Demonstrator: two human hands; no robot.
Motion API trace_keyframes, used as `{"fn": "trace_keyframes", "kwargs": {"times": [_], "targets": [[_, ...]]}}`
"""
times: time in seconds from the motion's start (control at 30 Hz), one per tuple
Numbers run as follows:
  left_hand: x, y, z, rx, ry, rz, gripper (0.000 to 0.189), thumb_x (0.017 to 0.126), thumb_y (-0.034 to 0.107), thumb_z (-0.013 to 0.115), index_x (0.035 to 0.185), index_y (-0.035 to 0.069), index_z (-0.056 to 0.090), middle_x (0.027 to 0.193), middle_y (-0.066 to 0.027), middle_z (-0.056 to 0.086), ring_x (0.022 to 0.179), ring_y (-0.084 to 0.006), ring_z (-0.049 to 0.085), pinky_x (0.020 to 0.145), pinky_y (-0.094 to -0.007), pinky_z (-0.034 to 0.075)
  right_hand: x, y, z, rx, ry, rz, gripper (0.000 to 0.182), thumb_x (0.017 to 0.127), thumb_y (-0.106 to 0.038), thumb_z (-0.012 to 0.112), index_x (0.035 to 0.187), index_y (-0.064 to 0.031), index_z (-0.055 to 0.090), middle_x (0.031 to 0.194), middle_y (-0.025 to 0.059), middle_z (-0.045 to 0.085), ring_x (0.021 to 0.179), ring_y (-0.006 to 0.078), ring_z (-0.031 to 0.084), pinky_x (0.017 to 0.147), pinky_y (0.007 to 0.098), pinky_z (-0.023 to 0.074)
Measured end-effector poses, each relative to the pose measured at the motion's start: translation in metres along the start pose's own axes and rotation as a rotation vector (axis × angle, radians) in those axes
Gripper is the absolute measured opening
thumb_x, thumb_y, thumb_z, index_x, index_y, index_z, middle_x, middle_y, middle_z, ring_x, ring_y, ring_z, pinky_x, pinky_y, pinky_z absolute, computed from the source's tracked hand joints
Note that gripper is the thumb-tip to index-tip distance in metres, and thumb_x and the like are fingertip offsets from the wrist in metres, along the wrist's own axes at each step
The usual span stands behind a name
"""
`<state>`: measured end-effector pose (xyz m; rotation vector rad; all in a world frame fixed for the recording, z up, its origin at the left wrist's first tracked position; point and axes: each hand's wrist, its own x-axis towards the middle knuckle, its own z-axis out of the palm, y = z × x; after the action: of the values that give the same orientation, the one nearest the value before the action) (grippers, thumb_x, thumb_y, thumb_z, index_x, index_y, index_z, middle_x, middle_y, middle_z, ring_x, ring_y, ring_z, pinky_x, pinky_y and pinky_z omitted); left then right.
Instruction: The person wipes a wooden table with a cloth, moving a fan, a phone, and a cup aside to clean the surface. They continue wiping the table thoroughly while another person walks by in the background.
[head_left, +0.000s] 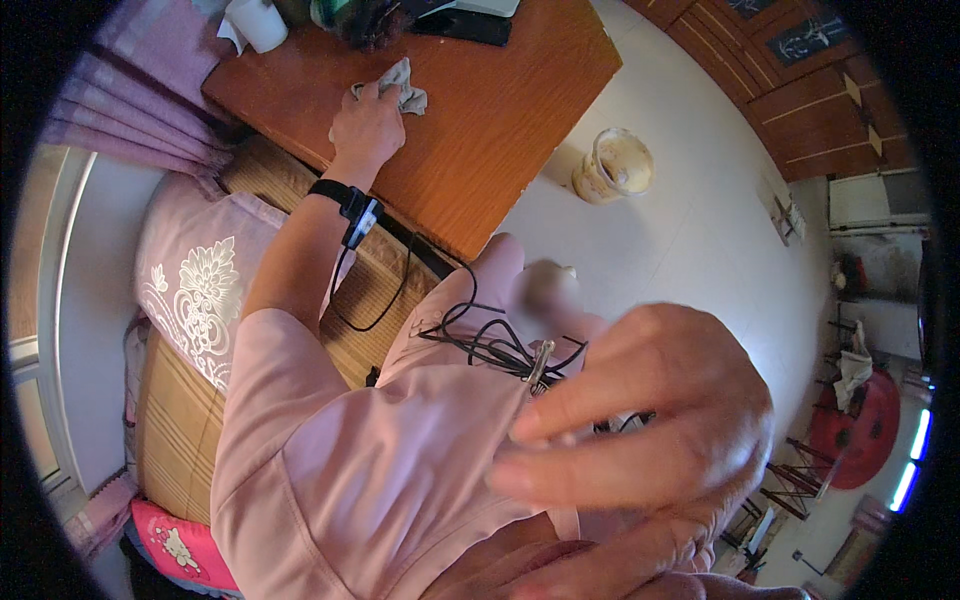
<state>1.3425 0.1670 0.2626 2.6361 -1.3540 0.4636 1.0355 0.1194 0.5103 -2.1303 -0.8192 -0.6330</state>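
Note:
My left hand rests on the wooden table with its fingers over a crumpled grey cloth. A black strap with a small device is around that wrist, and a thin black cable runs from it to loose coils over my lap. Close to the camera, my right hand is raised in front of my chest. Its fingers are apart and slightly blurred, with no object visible between them. A metal clip shows at the cable just beyond those fingertips.
A white paper roll and a black flat object are at the table's far side. On the floor stands a stained bucket. A patterned cushion lies left of me on the couch; a red round stool or table is at right.

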Motion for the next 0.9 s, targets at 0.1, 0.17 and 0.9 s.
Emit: {"fn": "trace_keyframes", "kwargs": {"times": [0.1, 0.17, 0.9], "targets": [[0.0, 0.001, -0.009, -0.009, -0.059, -0.031, 0.034, 0.086, 0.021, 0.05, 0.119, 0.016, 0.056, 0.117, -0.0124, 0.054, 0.096, -0.0372, 0.057, 0.077, -0.0459, 0.051, -0.002, -0.001, -0.001, 0.048, -0.03, 0.004, 0.017, 0.082, -0.026, 0.063, 0.097, -0.0187, 0.065, 0.091, 0.0096, 0.063, 0.076, 0.0174, 0.06, 0.055, 0.0271, 0.0432], [0.0, 0.002, -0.012, -0.03, -0.116, -0.068, 0.033, 0.086, 0.021, 0.05, 0.118, 0.015, 0.056, 0.116, -0.0132, 0.054, 0.097, -0.0376, 0.056, 0.077, -0.046, 0.051, -0.003, -0.002, -0.001, 0.078, -0.052, -0.004, 0.02, 0.078, -0.022, 0.07, 0.097, -0.0251, 0.068, 0.094, 0.0102, 0.064, 0.076, 0.0182, 0.061, 0.05, 0.0278, 0.0422], [0.055, 0.003, 0.015, -0.137, -0.216, 0.025, 0.026, 0.075, 0.012, 0.062, 0.099, 0.003, 0.064, 0.108, -0.0146, 0.059, 0.097, -0.0382, 0.055, 0.076, -0.0477, 0.049, -0.469, 0.029, 0.145, 0.078, -0.915, 1.53, 0.038, 0.076, -0.038, 0.068, 0.094, -0.0044, 0.063, 0.093, 0.0142, 0.067, 0.086, 0.0296, 0.064, 0.072, 0.0377, 0.0504]]}}
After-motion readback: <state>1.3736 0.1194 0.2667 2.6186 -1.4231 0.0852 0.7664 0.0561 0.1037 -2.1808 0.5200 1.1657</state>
